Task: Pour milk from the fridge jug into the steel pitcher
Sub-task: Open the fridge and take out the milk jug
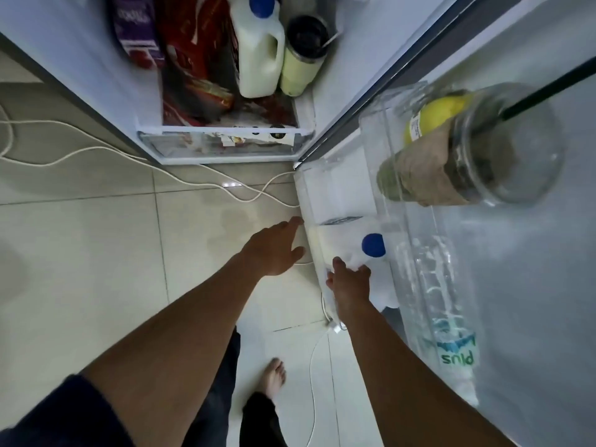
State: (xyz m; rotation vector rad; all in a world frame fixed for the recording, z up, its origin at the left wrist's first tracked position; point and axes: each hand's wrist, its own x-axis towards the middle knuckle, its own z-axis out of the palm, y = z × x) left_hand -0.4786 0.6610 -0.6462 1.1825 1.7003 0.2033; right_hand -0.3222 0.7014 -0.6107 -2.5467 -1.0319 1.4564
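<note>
A white milk jug (338, 246) with a blue cap stands in the clear door shelf (309, 195) of the open fridge, to the right. My right hand (350, 282) reaches down onto it, fingers curled over its near shoulder by the handle. My left hand (274, 250) hovers open beside the shelf, fingertips at its outer edge. A second white milk jug (258, 59) with a blue cap stands inside the fridge at the top. No steel pitcher is in view.
Next to the second jug stand a pale green tumbler (301, 59) and red and purple packets. The door also holds a clear cup (467, 146) with a lemon and a water bottle (445, 317). White cables (96, 150) trail over the tiled floor near my bare foot (274, 379).
</note>
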